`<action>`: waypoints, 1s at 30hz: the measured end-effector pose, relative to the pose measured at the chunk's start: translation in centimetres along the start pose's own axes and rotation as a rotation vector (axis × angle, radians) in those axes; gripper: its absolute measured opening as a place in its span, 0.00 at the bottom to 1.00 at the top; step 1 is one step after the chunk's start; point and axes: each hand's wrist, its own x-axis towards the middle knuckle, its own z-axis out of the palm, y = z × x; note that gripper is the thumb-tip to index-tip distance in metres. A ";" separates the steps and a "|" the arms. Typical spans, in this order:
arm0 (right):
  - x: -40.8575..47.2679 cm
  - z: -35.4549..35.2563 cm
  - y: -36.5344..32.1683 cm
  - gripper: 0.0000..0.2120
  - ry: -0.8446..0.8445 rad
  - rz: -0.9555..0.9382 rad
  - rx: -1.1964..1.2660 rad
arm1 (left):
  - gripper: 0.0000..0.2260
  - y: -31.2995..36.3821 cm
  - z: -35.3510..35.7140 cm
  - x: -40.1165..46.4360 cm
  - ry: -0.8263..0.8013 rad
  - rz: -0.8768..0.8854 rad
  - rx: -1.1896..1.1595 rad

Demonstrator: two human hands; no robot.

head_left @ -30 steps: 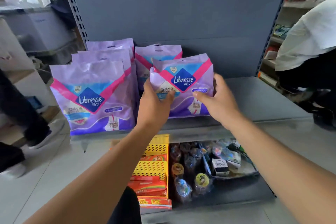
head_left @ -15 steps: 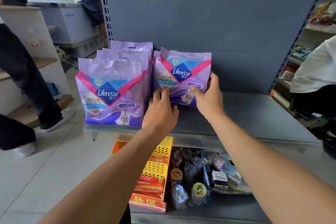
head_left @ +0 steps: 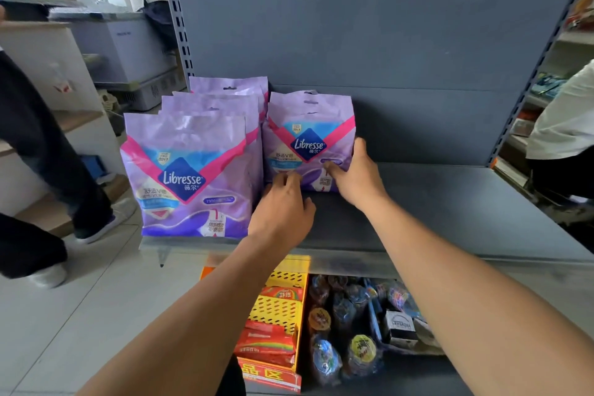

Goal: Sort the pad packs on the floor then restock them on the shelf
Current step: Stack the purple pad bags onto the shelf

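Purple Libresse pad packs stand on the grey shelf (head_left: 450, 209). A row of several packs fills the shelf's left end, with the front pack (head_left: 186, 177) at the shelf edge. To their right another pad pack (head_left: 308, 138) stands upright near the back panel, with a second pack's top showing just behind it. My right hand (head_left: 356, 173) grips this pack's right side, thumb on the front and fingers round the edge. The fingertips of my left hand (head_left: 283, 206) touch its lower front.
The shelf below holds yellow perforated boxes (head_left: 283, 309), red snack packs and several small bottles (head_left: 347, 347). A person's legs (head_left: 48, 170) stand on the tiled floor at the left. Another person in a white shirt (head_left: 565, 125) crouches at the right. A chest freezer (head_left: 128, 51) stands behind.
Both hands have pushed the pack from the shelf's front back toward the panel, where it now stands in front of another pack. The camera has moved closer.
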 end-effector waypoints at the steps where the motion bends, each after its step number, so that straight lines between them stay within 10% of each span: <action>1: 0.0 -0.2 0.1 0.19 -0.017 -0.001 -0.005 | 0.19 0.0 0.0 0.0 -0.002 -0.002 0.001; 7: -1.9 -2.5 0.1 0.34 -0.027 -0.018 -0.052 | 0.18 0.6 0.6 -0.2 0.013 0.061 0.004; 16: -12.0 -16.3 4.7 0.20 -0.052 -0.150 -0.805 | 0.17 11.0 3.0 -2.5 0.037 0.418 -0.055; 30: -37.4 -45.6 26.1 0.17 0.208 0.731 -0.606 | 0.18 41.8 22.9 -17.9 -0.579 0.941 -0.013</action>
